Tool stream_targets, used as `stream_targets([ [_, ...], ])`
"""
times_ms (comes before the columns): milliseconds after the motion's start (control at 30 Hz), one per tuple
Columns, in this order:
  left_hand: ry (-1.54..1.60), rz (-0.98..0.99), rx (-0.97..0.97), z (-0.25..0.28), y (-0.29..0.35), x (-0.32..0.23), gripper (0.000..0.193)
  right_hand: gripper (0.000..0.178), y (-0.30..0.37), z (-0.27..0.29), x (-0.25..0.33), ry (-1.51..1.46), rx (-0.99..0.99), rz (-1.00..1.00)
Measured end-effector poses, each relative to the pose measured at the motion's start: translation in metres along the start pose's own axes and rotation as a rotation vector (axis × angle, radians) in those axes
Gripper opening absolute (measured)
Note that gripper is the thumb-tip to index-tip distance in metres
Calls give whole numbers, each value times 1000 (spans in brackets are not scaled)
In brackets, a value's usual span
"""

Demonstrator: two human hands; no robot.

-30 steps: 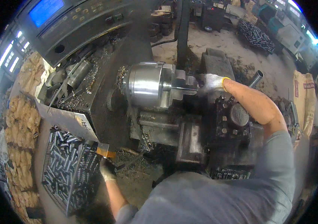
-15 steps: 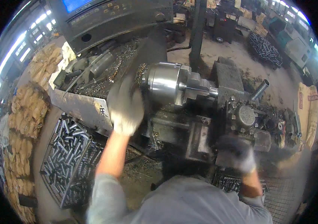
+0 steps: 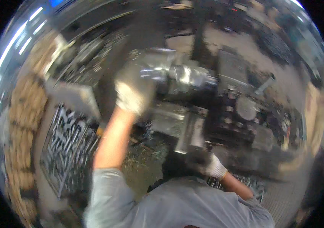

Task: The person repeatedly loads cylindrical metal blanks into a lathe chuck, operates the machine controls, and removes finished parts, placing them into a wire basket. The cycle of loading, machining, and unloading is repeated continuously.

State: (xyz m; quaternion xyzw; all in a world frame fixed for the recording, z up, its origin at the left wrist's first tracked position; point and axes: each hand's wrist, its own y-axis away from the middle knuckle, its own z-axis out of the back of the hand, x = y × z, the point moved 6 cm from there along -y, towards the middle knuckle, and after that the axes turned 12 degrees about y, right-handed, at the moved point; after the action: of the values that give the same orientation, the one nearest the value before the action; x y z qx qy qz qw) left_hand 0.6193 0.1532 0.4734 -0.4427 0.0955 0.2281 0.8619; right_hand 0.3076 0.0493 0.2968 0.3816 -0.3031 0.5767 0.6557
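Note:
The whole view is smeared by motion. My left hand point(image 3: 132, 93), in a pale work glove with a dark, dirty front, is at the left side of the shiny metal chuck point(image 3: 158, 66) of a lathe. Its fingers blur into the dark machine, so their grip and any contact cannot be made out. My right hand point(image 3: 211, 165), gloved too, is low and close to my body, below the lathe's slide point(image 3: 192, 133). Its fingers are dark and blurred, and whatever they may hold is hidden. Right of the chuck stands the bolted tool post point(image 3: 246, 108).
A mesh bin point(image 3: 61, 190) of short metal tubes stands at the lower left, beside stacked brown sacks point(image 3: 27, 98). A metal pipe point(image 3: 264, 85) sticks up behind the tool post. At the far right is a tan sack point(image 3: 314, 114); more parts point(image 3: 274, 45) are heaped beyond.
My right hand has moved left and nearer my body, away from the front of the tool post. My left hand has shifted forward and slightly right, closer to the chuck. The view has moved and blurred.

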Motion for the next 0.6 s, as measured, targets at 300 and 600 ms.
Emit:
stream_targets([
  [300,17,1692,-328,222,672,-38,42,33,-59,-214,76,-39,543,-123],
  [600,-1328,1477,-2870,275,1149,-629,41,27,40,-569,239,451,1128,564],
])
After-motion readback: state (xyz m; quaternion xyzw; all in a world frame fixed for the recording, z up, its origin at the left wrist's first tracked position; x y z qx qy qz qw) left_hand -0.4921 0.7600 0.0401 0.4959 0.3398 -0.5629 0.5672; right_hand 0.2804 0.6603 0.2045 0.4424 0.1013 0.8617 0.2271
